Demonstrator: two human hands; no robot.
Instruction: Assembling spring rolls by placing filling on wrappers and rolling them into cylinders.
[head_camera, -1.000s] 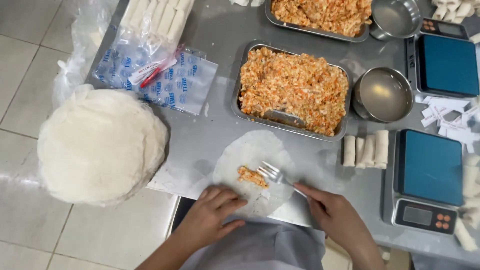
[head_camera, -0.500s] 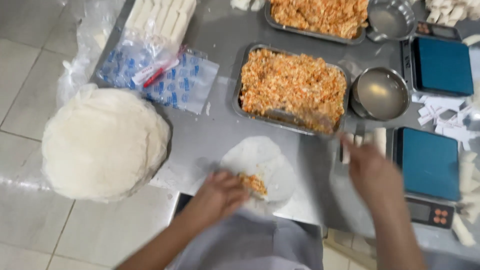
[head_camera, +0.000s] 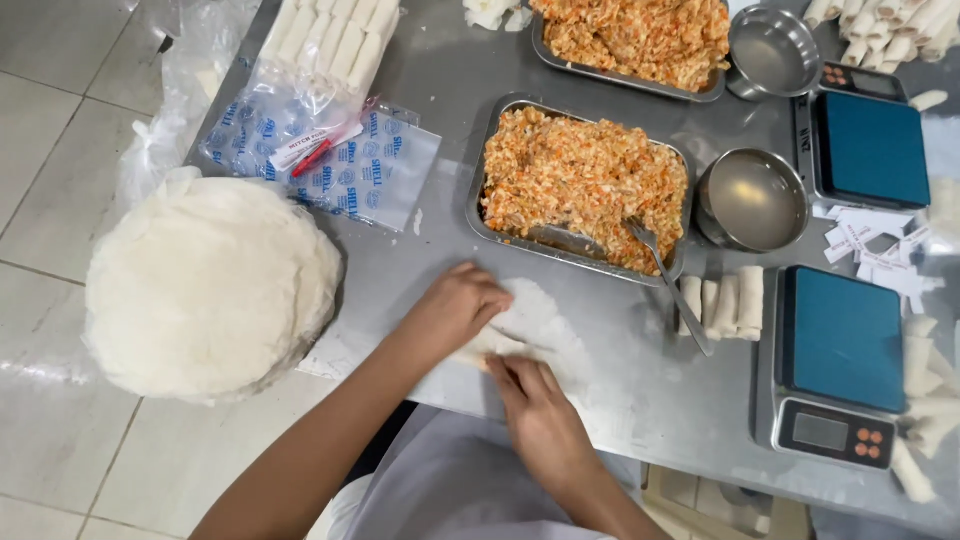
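On the grey metal surface (head_camera: 440, 240) a thin white wrapper (head_camera: 535, 325) lies just in front of the person, partly folded. The left hand (head_camera: 460, 305) rests on its near-left part, fingers curled and pressed down over the fold, hiding what lies beneath. The right hand (head_camera: 540, 415) lies flat on the wrapper's near edge, fingers together; whether it pinches anything cannot be told. No filling shows inside the wrapper. Beyond it stands a metal tray of orange filling (head_camera: 580, 185) with a fork (head_camera: 670, 280) leaning over its rim. A second tray (head_camera: 640, 40) is cut off by the top edge. Four finished rolls (head_camera: 722, 305) lie beside a blue scale (head_camera: 838, 350). A stack of round wrappers (head_camera: 210, 285) overhangs the surface's left edge.
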